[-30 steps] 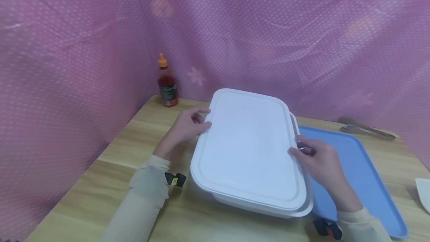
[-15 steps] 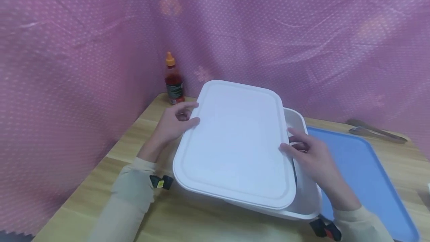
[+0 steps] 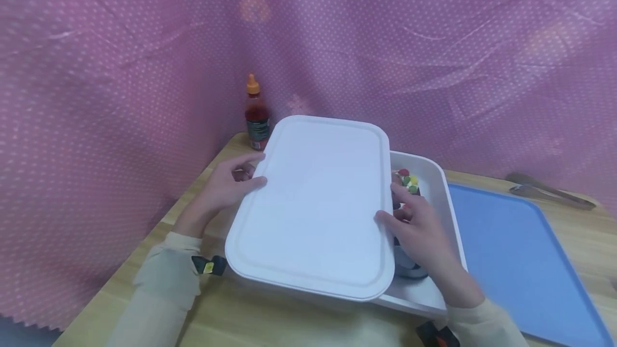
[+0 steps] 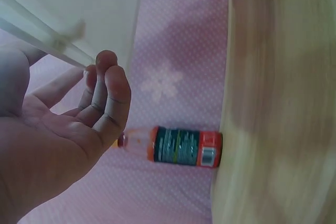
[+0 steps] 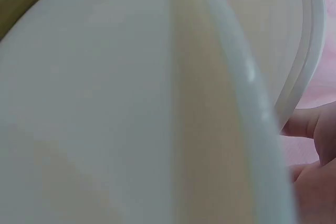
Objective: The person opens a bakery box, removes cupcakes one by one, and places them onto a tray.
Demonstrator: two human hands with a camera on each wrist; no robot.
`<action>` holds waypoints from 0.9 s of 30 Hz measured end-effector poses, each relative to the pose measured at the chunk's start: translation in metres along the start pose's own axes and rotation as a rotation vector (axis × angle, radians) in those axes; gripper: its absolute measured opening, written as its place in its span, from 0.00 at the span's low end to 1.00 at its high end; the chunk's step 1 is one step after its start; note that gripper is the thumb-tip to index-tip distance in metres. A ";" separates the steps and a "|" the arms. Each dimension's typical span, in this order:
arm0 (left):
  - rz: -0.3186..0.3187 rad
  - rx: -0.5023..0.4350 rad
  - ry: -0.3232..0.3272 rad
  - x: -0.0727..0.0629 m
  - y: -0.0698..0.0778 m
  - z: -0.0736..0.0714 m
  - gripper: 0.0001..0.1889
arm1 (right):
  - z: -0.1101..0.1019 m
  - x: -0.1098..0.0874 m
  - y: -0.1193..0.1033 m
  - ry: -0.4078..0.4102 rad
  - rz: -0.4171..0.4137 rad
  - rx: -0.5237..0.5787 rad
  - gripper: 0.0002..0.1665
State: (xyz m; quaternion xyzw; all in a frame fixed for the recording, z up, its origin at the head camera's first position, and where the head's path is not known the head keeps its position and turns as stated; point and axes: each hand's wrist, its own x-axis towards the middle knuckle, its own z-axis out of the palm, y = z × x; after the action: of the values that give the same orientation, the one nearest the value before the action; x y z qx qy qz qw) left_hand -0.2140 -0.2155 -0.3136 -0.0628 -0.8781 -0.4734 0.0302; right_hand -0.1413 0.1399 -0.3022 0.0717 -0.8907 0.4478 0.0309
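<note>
my left hand and right hand: 2 hands | my sleeves: 2 | white lid: 1 | white tub: 1 | tub contents: partly hidden, I can't count | bottle: 1 | blue tray: 1 | tongs: 1 pair | worktop: 1

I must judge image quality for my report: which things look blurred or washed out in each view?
Right wrist: the near curved edge, probably of the white plastic box, is out of focus; left wrist: the clear plastic red-sauce bottle is soft, its small print unreadable; head: the flat white plastic lid looks somewhat washed out.
</note>
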 end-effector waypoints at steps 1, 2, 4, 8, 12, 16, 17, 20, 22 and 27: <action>-0.018 -0.001 0.000 0.000 -0.002 -0.002 0.29 | 0.003 0.000 -0.002 -0.001 0.009 0.003 0.40; -0.031 -0.002 -0.003 -0.001 -0.005 -0.003 0.29 | 0.006 0.000 -0.004 0.001 0.017 0.014 0.40; -0.044 -0.004 -0.011 -0.001 -0.009 -0.006 0.29 | 0.012 0.000 -0.008 -0.002 0.039 0.066 0.40; -0.042 0.027 -0.012 -0.002 -0.015 -0.015 0.30 | 0.026 0.000 -0.011 -0.004 0.062 0.160 0.41; -0.045 0.079 -0.010 -0.003 -0.020 -0.024 0.31 | 0.039 0.001 -0.016 0.006 0.099 0.196 0.44; -0.046 0.114 -0.023 -0.005 -0.025 -0.035 0.32 | 0.052 0.000 -0.021 0.018 0.110 0.243 0.43; -0.046 0.122 -0.025 -0.006 -0.026 -0.038 0.32 | 0.056 0.001 -0.022 0.018 0.107 0.251 0.43; -0.043 0.148 -0.027 -0.008 -0.031 -0.045 0.31 | 0.066 0.003 -0.026 0.007 0.077 0.279 0.42; -0.046 0.160 -0.024 -0.009 -0.034 -0.049 0.31 | 0.072 0.005 -0.027 0.008 0.049 0.277 0.41; -0.068 0.138 -0.010 -0.011 -0.040 -0.052 0.30 | 0.080 0.006 -0.030 0.035 0.033 0.233 0.39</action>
State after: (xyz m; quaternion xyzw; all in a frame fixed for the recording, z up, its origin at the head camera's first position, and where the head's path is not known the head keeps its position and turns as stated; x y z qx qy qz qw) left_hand -0.2090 -0.2817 -0.3188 -0.0331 -0.9103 -0.4124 0.0142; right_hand -0.1419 0.0569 -0.3255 0.0525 -0.8329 0.5501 0.0304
